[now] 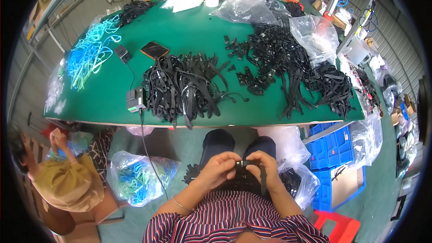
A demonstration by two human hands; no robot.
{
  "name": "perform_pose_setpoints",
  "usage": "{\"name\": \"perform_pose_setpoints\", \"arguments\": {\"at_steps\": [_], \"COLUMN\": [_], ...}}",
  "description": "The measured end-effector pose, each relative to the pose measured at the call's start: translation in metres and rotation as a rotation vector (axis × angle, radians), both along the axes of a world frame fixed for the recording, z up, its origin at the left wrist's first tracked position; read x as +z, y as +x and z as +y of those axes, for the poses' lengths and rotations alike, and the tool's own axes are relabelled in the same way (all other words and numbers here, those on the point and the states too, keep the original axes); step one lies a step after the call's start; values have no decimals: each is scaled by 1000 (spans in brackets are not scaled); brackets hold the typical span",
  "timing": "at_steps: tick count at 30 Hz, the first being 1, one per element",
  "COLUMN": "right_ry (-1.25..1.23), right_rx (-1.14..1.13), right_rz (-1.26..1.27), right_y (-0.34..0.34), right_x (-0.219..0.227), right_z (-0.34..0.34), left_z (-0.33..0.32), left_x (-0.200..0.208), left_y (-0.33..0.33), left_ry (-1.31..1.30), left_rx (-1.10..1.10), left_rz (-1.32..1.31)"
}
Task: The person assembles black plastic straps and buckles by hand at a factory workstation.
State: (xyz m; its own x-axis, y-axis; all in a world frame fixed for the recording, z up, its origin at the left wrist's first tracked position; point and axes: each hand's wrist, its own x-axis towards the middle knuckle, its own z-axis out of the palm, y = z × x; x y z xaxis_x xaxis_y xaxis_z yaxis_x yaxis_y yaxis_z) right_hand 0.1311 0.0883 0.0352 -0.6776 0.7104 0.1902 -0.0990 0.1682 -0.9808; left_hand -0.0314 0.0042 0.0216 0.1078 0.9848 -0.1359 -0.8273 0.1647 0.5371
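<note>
Above my lap, my left hand point(220, 170) pinches a small black buckle point(239, 164) between thumb and fingertips. My right hand point(267, 171) comes in from the other side and grips a black strap point(263, 183), whose end hangs down below the fingers. The two hands are nearly touching at the buckle. Too small to make out is how strap and buckle fit together. On the green table point(189, 31) in front lies a heap of black straps point(182, 87), with a larger pile of black buckles point(276, 49) to its right.
Blue cords point(92, 47) lie at the table's left, near a phone point(155, 49) and a black box-shaped device point(136, 100) with a hanging cable. Blue crates point(330, 146) and a red stool point(336, 226) stand at my right. Another person point(67, 180) sits at the left.
</note>
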Motion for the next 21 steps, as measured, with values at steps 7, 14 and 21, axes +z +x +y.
{"name": "perform_pose_setpoints", "arguments": {"at_steps": [7, 14, 21], "right_ry": [62, 142, -81], "right_rx": [-33, 9, 110], "right_rz": [-148, -374, -294], "right_y": [-8, -25, -27], "right_x": [0, 24, 18], "right_z": [-13, 9, 5], "left_z": [2, 5, 20], "left_x": [1, 40, 31], "left_y": [11, -6, -8], "left_ry": [-189, 145, -68], "left_rx": [293, 247, 239], "left_rz": [-355, 563, 515]}}
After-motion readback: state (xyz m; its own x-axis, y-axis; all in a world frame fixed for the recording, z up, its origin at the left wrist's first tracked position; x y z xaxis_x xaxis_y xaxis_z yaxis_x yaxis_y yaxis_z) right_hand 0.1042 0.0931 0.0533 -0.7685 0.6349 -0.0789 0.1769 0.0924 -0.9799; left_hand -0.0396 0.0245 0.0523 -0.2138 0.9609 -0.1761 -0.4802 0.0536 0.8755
